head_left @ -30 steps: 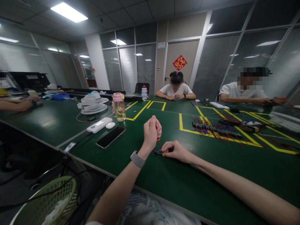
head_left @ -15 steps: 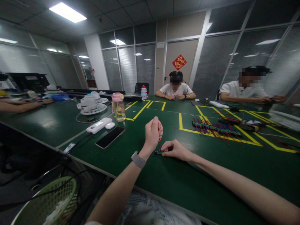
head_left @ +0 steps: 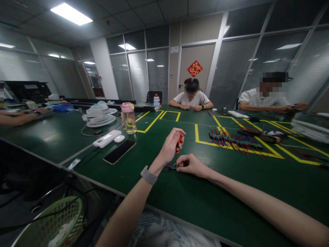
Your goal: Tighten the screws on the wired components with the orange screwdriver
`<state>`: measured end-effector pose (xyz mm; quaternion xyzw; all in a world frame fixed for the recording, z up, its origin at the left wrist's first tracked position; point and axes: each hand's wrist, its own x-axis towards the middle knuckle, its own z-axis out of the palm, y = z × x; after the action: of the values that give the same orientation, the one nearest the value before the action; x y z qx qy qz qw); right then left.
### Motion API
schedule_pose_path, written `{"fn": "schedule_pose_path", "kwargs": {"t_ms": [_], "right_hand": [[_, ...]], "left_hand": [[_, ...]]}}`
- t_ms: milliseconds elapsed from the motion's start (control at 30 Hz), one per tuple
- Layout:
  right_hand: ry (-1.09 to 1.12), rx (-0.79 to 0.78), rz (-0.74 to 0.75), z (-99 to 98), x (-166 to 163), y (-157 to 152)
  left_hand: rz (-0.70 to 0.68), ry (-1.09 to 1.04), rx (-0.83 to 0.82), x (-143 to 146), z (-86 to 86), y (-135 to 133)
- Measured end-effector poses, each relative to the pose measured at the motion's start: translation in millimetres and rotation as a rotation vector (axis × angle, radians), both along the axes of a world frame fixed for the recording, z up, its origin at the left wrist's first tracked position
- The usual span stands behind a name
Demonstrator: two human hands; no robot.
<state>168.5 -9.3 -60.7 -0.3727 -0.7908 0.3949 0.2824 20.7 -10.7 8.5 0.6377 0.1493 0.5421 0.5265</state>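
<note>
My left hand (head_left: 171,145) is closed around a small orange-handled screwdriver (head_left: 178,144), held upright with its thin shaft pointing down. Its tip meets a small green connector with coloured wires (head_left: 172,167) lying on the green table (head_left: 195,202). My right hand (head_left: 191,164) pinches that connector against the table, fingers pressed together. A grey watch band sits on my left wrist.
A black phone (head_left: 119,151), a white remote (head_left: 105,138), a pink-capped bottle (head_left: 128,118) and white fans (head_left: 97,116) lie to the left. A pile of wired connectors (head_left: 232,140) lies inside yellow tape lines. Three other people sit around the table. A green basket (head_left: 43,223) stands below left.
My left hand has turned on the screwdriver, its fingers shifting so more of the orange handle shows. My right hand stays on the connector. The view has drifted slightly.
</note>
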Motion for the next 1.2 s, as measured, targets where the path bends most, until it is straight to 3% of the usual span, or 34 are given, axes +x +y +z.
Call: {"fn": "schedule_pose_path", "kwargs": {"t_ms": [167, 433, 500, 600, 667, 867, 933, 1067, 1133, 1200], "right_hand": [[-0.018, 0.150, -0.009, -3.5, 1.7, 1.2], [-0.023, 0.245, -0.080, -11.8, -3.0, -1.6], [-0.018, 0.239, -0.110, -12.6, -5.2, -3.2], [-0.006, 0.214, -0.165, -12.7, -8.4, -5.7], [-0.006, 0.204, -0.181, -12.1, -9.9, -7.0], [-0.064, 0.301, -0.168, -8.2, -11.3, -9.3], [-0.090, 0.327, -0.166, -7.3, -11.2, -9.6], [-0.100, 0.327, -0.155, -7.1, -10.7, -9.6], [-0.094, 0.326, -0.154, -7.3, -10.6, -9.6], [-0.086, 0.323, -0.154, -7.4, -10.6, -9.6]], "left_hand": [[0.053, 0.083, 0.118, -4.1, 2.4, -3.5], [0.524, 0.255, 0.350, -5.0, -3.6, -6.9], [0.494, 0.255, 0.368, -5.3, -2.5, -7.4], [0.286, 0.168, 0.252, -6.5, -1.8, -4.3], [0.259, 0.143, 0.210, -8.4, -3.0, -1.0], [0.692, 0.270, 0.374, -15.7, -8.0, 0.4], [0.653, 0.269, 0.366, -17.0, -7.7, -0.9], [0.328, 0.125, 0.160, -19.1, -5.6, -0.4], [0.298, 0.098, 0.106, -20.5, -5.2, 1.0], [0.361, 0.112, 0.120, -21.6, -5.6, 2.3]]}}
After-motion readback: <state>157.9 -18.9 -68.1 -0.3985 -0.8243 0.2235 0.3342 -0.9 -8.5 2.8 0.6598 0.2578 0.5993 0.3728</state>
